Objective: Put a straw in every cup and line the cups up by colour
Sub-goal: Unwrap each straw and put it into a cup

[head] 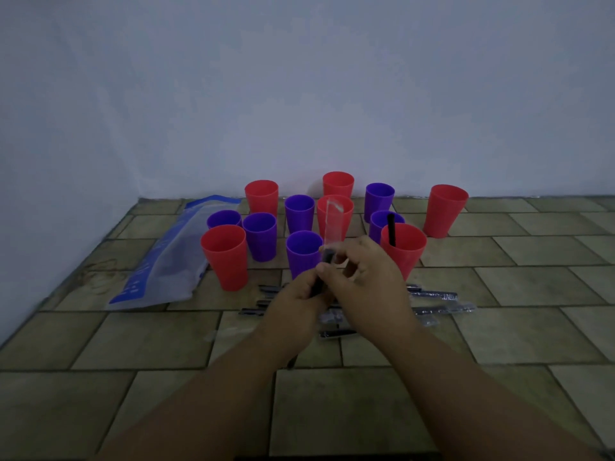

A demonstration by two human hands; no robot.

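Note:
Several red and purple cups stand mixed on the tiled floor near the wall. One red cup point(403, 247) at front right holds a black straw point(390, 229). My left hand point(296, 302) grips a black straw point(321, 274) low down. My right hand point(364, 272) pinches its clear wrapper point(333, 224), which sticks up in front of a red cup point(346, 207). A purple cup point(301, 251) stands just behind my hands. Several wrapped straws point(436, 302) lie on the floor under my hands.
A clear plastic bag with blue print point(166, 261) lies flat at the left beside a red cup point(226, 257). The pale wall point(299, 94) rises right behind the cups. A lone red cup point(446, 209) stands at the far right.

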